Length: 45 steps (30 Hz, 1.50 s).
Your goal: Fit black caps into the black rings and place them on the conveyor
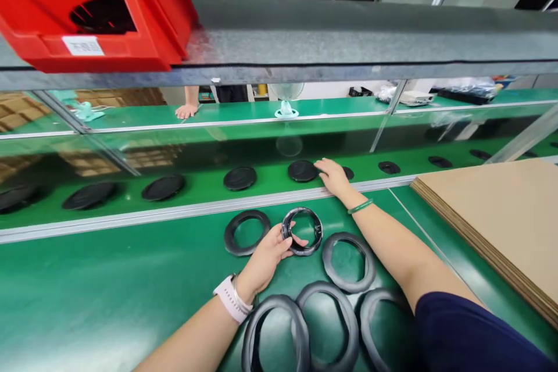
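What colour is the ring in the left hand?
A glossy black ring; head view shows it best.

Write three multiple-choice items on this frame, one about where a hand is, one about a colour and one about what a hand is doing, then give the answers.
1. Where is the right hand?
A. On the cardboard stack
B. Among the black discs beyond the metal rail
C. Inside the red bin

2. What colour is the bracelet on the right wrist?
A. White
B. Green
C. Red

3. What is the left hand doing?
A. Holding a black ring
B. Lying flat and empty
C. Lifting a red bin

Answers:
1. B, since its fingers reach in among the discs past the rail.
2. B, since a green band circles that wrist.
3. A, since the ring sits in that hand's grip.
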Available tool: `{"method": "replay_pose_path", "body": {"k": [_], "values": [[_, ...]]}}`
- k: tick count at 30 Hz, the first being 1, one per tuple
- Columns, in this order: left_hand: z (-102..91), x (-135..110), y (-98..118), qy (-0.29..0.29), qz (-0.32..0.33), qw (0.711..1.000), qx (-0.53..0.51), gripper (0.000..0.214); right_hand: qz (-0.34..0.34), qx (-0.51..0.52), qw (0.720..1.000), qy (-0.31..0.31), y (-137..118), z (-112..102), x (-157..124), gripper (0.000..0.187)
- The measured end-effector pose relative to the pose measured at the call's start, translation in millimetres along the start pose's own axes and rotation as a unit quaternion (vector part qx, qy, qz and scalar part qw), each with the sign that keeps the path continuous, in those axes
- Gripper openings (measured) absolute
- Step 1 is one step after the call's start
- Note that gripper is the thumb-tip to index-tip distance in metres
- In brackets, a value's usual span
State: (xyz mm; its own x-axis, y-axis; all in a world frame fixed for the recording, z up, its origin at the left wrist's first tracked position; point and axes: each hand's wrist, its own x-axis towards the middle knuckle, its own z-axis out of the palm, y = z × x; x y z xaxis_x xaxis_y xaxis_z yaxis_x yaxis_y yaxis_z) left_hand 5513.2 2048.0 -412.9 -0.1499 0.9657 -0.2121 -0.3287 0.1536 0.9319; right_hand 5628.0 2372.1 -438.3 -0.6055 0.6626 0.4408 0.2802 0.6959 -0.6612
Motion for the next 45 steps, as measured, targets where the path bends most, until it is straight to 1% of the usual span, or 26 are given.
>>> {"method": "replay_pose_path", "body": {"k": [2,5,7,10,15,19,22,24,26,28,30,33,35,37,39,41,42,45], "values": [[-1.1,0.8,-0.9,0.001,0.0,1.0,-0.002,0.052,0.042,-0.048,0.997,0.033,23.8,-20.2,-1.9,0.036],[-1.5,1.2,-0.8,0.004,0.004,1.0,-0.02,0.049,0.093,-0.092,0.99,0.044,56.4,-46.8,-2.6,0.015],[-0.5,0.7,0.9,0.005,0.003,0.999,-0.033,0.047,0.105,-0.104,0.988,0.036,69.4,-55.1,-1.4,0.01],[1.3,0.1,3.1,0.005,0.002,0.999,-0.043,0.046,0.108,-0.113,0.987,0.031,76.8,-55.4,1.8,0.012],[1.0,1.1,1.1,0.002,0.002,0.999,-0.044,0.047,0.093,-0.122,0.987,0.05,73.1,-49.0,4.3,0.017],[1.9,0.8,-1.9,0.001,0.005,0.999,-0.04,0.049,0.056,-0.114,0.989,0.07,56.8,-47.6,0.9,0.021],[2.5,1.8,-4.1,0.0,0.011,0.999,-0.049,0.051,0.031,-0.103,0.992,0.07,46.0,-43.6,-1.1,0.023],[1.8,2.6,-6.0,0.006,0.025,0.998,-0.058,0.059,0.018,-0.098,0.993,0.058,41.4,-39.0,-1.4,0.021],[0.8,2.9,-8.6,0.021,0.043,0.996,-0.069,0.073,0.009,-0.096,0.995,0.037,37.6,-33.8,-1.9,0.017],[0.5,2.8,-10.8,0.032,0.045,0.995,-0.082,0.082,0.006,-0.095,0.995,0.01,34.4,-28.9,-2.7,0.012],[1.0,2.8,-11.3,0.038,0.039,0.995,-0.081,0.076,0.01,-0.096,0.995,-0.012,31.9,-25.0,-3.1,0.007],[2.8,2.4,-9.0,0.041,0.049,0.996,-0.062,0.052,0.028,-0.097,0.995,-0.026,29.7,-21.8,-2.6,0.007],[3.5,1.7,-7.6,0.037,0.06,0.996,-0.052,0.043,0.041,-0.095,0.994,-0.028,29.0,-21.1,-1.7,0.007],[3.3,1.3,-8.2,0.023,0.07,0.996,-0.051,0.046,0.049,-0.091,0.994,-0.029,28.8,-21.0,-0.9,0.008],[2.8,1.7,-10.6,0.011,0.086,0.995,-0.052,0.056,0.05,-0.086,0.995,-0.031,28.8,-20.7,-0.3,0.008],[2.5,3.1,-13.6,0.011,0.096,0.993,-0.06,0.065,0.047,-0.08,0.995,-0.033,28.5,-20.0,-0.1,0.008],[2.5,3.9,-14.8,0.018,0.098,0.993,-0.063,0.065,0.046,-0.076,0.996,-0.033,28.2,-19.7,-0.2,0.008],[3.2,6.2,-16.6,0.043,0.084,0.993,-0.068,0.057,0.045,-0.065,0.997,-0.02,26.4,-20.1,-0.9,0.012]]}}
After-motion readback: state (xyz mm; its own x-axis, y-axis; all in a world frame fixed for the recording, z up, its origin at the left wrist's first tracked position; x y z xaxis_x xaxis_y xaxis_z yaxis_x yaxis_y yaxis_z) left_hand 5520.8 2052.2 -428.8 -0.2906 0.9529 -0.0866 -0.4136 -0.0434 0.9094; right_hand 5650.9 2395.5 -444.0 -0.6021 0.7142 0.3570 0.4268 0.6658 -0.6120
